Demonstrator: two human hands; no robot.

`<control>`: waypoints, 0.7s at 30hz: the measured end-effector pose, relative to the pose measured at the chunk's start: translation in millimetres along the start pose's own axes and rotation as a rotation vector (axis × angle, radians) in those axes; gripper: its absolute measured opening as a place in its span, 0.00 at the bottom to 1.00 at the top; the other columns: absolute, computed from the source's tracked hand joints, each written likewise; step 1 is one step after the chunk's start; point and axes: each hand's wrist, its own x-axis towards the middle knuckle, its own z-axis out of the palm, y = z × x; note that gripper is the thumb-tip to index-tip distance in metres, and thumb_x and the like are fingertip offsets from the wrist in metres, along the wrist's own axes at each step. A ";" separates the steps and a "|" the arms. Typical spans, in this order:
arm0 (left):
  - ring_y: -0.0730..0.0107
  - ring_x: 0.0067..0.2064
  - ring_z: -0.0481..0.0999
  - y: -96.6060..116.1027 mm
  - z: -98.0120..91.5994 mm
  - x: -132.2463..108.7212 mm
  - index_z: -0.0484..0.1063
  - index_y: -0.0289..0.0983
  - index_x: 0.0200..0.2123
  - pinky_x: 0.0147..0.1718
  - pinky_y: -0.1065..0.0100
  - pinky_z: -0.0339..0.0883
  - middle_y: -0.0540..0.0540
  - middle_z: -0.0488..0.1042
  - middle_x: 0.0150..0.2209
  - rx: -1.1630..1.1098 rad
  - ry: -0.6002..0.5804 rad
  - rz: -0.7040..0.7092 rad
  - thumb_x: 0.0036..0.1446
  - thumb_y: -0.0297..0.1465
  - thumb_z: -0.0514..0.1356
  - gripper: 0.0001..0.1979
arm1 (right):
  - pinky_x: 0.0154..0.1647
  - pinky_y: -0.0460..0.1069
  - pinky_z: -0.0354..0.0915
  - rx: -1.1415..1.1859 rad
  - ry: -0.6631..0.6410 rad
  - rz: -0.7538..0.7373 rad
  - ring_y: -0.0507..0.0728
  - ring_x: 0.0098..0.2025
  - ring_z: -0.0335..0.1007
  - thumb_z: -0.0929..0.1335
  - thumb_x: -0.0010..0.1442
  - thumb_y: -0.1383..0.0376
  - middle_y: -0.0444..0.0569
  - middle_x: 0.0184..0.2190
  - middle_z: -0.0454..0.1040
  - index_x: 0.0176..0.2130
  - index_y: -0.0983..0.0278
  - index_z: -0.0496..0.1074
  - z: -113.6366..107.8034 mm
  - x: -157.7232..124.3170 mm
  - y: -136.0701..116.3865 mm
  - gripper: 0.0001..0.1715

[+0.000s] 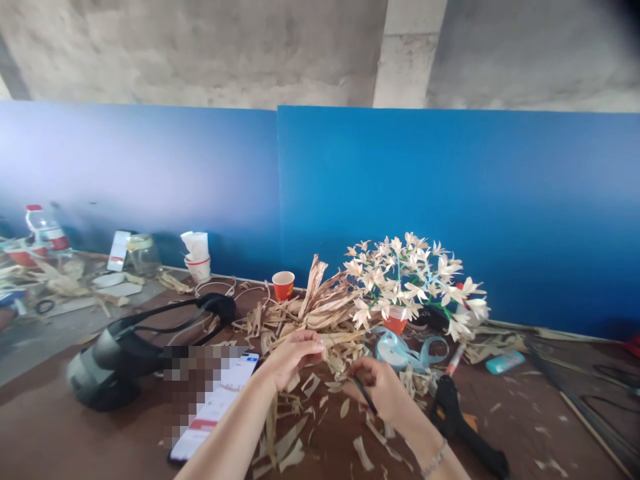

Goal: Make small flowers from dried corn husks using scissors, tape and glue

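Note:
Over the husk scraps in the middle, my left hand [299, 355] has its fingers curled and drawn together; whatever they pinch is too small to make out. To its right, my right hand [373, 387] grips a thin dark tool [365, 395] that slants down toward the wrist. The two hands are apart. Behind them lies a heap of dried husks [325, 300]. Cream husk flowers [407, 277] on thin stems stand in a red cup [395, 321] behind my right hand. Light blue ribbon [395, 350] lies just behind that hand.
A black glue gun [463, 423] lies at the right, with a turquoise item [505, 362] beyond it. On the left are a phone [215, 417] and a black headset [113, 363]. A red paper cup [283, 286] stands by the blue partition [320, 187]. A bottle [50, 230] is far left.

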 end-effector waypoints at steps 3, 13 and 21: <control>0.78 0.23 0.66 -0.3 2.8 1.1 0.68 0.34 0.21 0.24 0.76 0.56 0.50 0.71 0.20 0.041 0.049 0.043 0.41 0.30 0.63 0.07 | 0.16 0.45 0.51 -0.260 0.301 -0.145 0.50 0.15 0.56 0.68 0.45 0.62 0.37 0.12 0.59 0.30 0.62 0.66 -8.5 4.7 8.4 0.10; 0.80 0.20 0.61 -5.2 15.3 2.3 0.66 0.35 0.23 0.22 0.76 0.53 0.55 0.66 0.17 0.104 0.134 0.165 0.44 0.30 0.62 0.07 | 0.33 0.47 0.56 -0.985 0.633 0.003 0.57 0.35 0.69 0.64 0.50 0.65 0.48 0.29 0.72 0.37 0.61 0.66 -26.6 0.8 17.5 0.11; 0.72 0.28 0.71 -17.5 23.1 2.8 0.65 0.35 0.27 0.27 0.72 0.58 0.46 0.75 0.26 0.065 0.012 0.207 0.47 0.31 0.61 0.07 | 0.40 0.51 0.57 -1.022 0.658 0.129 0.64 0.42 0.66 0.67 0.47 0.57 0.56 0.35 0.71 0.35 0.64 0.69 -32.0 2.8 22.3 0.16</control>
